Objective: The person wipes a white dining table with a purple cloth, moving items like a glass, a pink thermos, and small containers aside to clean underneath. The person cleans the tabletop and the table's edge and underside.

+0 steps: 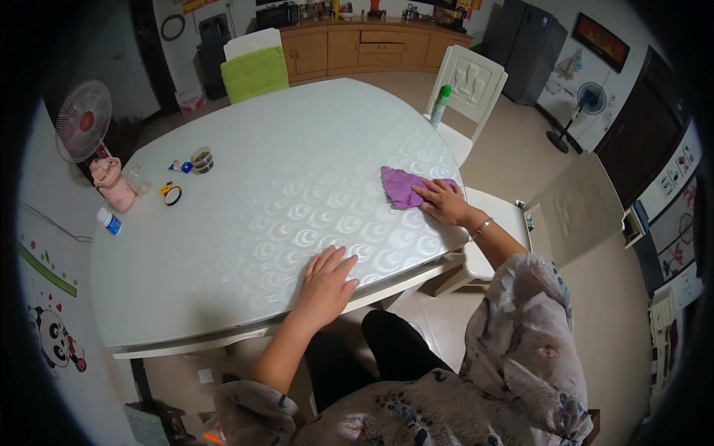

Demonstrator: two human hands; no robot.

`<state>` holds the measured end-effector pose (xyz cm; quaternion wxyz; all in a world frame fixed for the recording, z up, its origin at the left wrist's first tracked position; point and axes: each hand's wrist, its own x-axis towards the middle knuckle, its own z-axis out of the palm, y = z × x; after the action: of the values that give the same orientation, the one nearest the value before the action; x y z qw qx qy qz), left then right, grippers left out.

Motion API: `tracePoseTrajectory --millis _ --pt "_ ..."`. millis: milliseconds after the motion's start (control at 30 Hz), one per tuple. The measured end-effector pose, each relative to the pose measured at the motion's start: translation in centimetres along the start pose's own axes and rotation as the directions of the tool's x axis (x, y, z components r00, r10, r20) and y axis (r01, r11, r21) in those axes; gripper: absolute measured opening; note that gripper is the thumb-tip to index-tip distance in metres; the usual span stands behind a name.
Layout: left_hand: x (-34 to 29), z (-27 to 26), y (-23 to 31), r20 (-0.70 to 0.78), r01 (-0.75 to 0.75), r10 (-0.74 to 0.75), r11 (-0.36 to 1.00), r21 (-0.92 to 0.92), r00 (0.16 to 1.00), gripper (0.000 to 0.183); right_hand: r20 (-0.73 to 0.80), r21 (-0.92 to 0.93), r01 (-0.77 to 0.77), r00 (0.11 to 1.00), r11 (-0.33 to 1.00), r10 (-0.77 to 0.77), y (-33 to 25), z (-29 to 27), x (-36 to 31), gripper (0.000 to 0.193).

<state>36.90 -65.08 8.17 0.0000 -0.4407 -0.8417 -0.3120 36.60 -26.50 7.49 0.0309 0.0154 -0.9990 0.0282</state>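
Nearest, at the lower middle of the frame, the left hand [327, 286] lies palm down by the near edge of the table [223, 245], fingers stretched out, holding nothing. Well apart from it, right of centre, the right hand [444, 203] lies over the purple cloth [402, 188], which is spread on the tabletop close to the right edge; whether the fingertips pinch the fabric I cannot tell. For wiping here, a flat palm with even pressure would likely serve best, with the loose left part of the cloth gathered under the fingers so it does not fold or drag. The embossed swirls probably call for overlapping strokes, and the rim for a slower pass with the cloth kept from slipping off. The left hand can steady the body, clear of the wiped patch. Farther up the left side, the white-and-blue bottle [109, 221] and the round tub [201, 160] would need lifting or going around. At the upper right, the green spray can [441, 106] by the table's edge calls for care against knocking.
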Motion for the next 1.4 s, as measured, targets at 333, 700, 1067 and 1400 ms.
tracePoseTrajectory --millis 333,700,1067,1400 --pt "3.0 6.7 6.5 -0.030 -0.027 0.034 0.980 0.196 0.999 0.060 -0.190 0.128 0.237 0.959 0.963 -0.211 1.1 -0.5 -4.5 0.043" --pt "7.6 10.9 9.6 0.009 -0.057 0.058 0.927 0.372 0.998 0.072 -0.379 0.342 0.214 0.922 0.915 -0.074 3.8 1.3 -3.2 0.029" --pt "7.9 13.6 11.9 -0.005 0.033 -0.035 0.885 0.465 0.999 0.077 -0.655 0.541 0.419 0.754 0.730 0.053 3.1 4.5 -11.0 0.019" --pt "9.5 15.2 12.3 -0.015 -0.002 0.009 0.896 0.443 1.000 0.079 0.026 0.979 0.105 0.782 -0.172 0.623 5.5 11.6 -15.9 0.025"
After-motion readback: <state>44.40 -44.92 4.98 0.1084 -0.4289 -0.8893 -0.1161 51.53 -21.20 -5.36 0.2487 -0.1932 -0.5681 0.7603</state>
